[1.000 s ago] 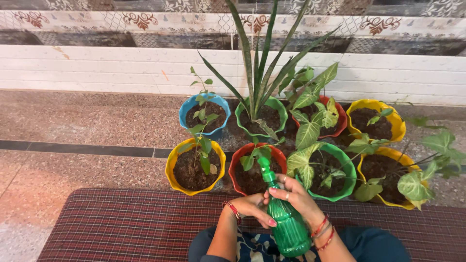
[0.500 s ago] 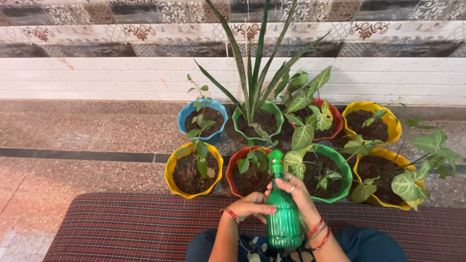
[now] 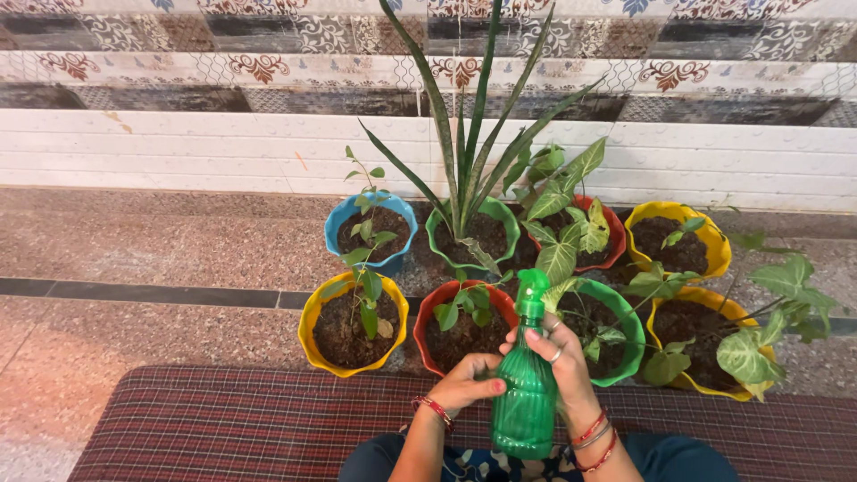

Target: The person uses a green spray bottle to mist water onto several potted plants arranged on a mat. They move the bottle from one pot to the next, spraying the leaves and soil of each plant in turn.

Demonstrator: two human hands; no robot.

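View: looking down from head height at two hands, a spray bottle and a cluster of potted plants on a stone floor.
Spray bottle (image 3: 526, 384): green plastic, ribbed, upright, held low in the middle of the view; nozzle head at the top, just in front of the red pot.
Right hand (image 3: 555, 355): wrapped around the bottle's neck and shoulder, fingers closed on it; rings on two fingers, red and gold bangles at the wrist.
Left hand (image 3: 469, 384): curled, fingertips touching the bottle's left side; red bangle at the wrist.
Red pot (image 3: 462, 323): directly beyond the bottle, dark soil, small leafy seedling.
Yellow pot (image 3: 351, 324): left of the red one, thin stem with a few leaves.
Green pot (image 3: 609, 328): right of the red one – broad pale-veined leaves spilling over it.
Back row: blue pot (image 3: 371, 228), then a green pot with a tall sword-leaved plant (image 3: 473, 134), more red and yellow pots to the right.
Mat (image 3: 223, 419): dark red checked cloth under the arms, at the floor's near edge.
Wall (image 3: 178, 143): white tiles, patterned band above.
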